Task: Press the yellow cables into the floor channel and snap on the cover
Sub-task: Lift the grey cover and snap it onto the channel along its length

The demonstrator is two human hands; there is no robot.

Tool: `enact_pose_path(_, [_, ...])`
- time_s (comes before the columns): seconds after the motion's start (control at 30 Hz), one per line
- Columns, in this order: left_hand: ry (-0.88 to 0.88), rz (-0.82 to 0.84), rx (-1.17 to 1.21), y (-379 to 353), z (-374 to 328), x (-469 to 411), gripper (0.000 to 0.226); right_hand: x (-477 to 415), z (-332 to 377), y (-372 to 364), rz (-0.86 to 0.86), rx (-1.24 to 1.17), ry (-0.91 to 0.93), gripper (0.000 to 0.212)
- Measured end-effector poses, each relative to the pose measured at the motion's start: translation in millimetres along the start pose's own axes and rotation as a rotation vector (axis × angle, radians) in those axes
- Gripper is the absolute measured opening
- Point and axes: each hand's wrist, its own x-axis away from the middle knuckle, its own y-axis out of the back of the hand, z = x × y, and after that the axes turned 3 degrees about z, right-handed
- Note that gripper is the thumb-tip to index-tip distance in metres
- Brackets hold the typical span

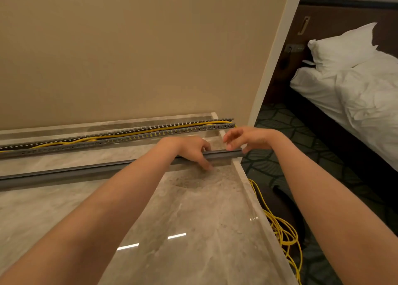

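A long grey slotted channel (pixel 120 137) lies on the marble floor along the beige wall, with yellow cables (pixel 90 140) running inside it. Nearer to me lies the long grey cover strip (pixel 64 173), parallel to the channel. My left hand (pixel 193 150) grips the cover close to its right end, fingers wrapped over it. My right hand (pixel 247 137) hovers at the very end of the cover, fingers spread, the thumb touching its tip. Both forearms reach in from the bottom of the view.
The marble floor (pixel 193 220) ends at a raised edge on the right, beyond which is dark patterned carpet (pixel 280 134). A loose coil of yellow cable (pixel 282 235) lies on the carpet. A bed with white bedding (pixel 355 86) stands at right.
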Motion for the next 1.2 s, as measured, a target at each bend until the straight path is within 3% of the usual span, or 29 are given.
enact_pose_path(0.1, [-0.019,-0.153,-0.079,-9,4,1,0.045,4,3,-8,0.017,0.086,-0.005,0.03])
enact_pose_path(0.27, [-0.051,-0.35,-0.005,-16,17,4,0.038,2,-8,-12,-0.236,0.047,0.06,0.03])
enact_pose_path(0.37, [-0.066,-0.471,-0.063,-15,22,8,0.021,-1,-15,-12,-0.322,-0.06,0.107,0.024])
enact_pose_path(0.7, [0.019,-0.378,0.011,-20,30,7,0.037,-21,-23,-18,-0.474,-0.144,0.099,0.028])
enact_pose_path(0.87, [-0.027,-0.357,-0.16,-27,39,13,0.044,-23,-28,-17,-0.489,-0.156,0.066,0.013])
enact_pose_path(1.0, [-0.009,-0.375,-0.272,-28,31,12,0.039,-23,-27,-16,-0.52,-0.149,0.064,0.026])
enact_pose_path(1.2, [-0.026,-0.466,-0.304,-18,15,5,0.043,-17,-23,-6,-0.662,-0.241,0.103,0.027])
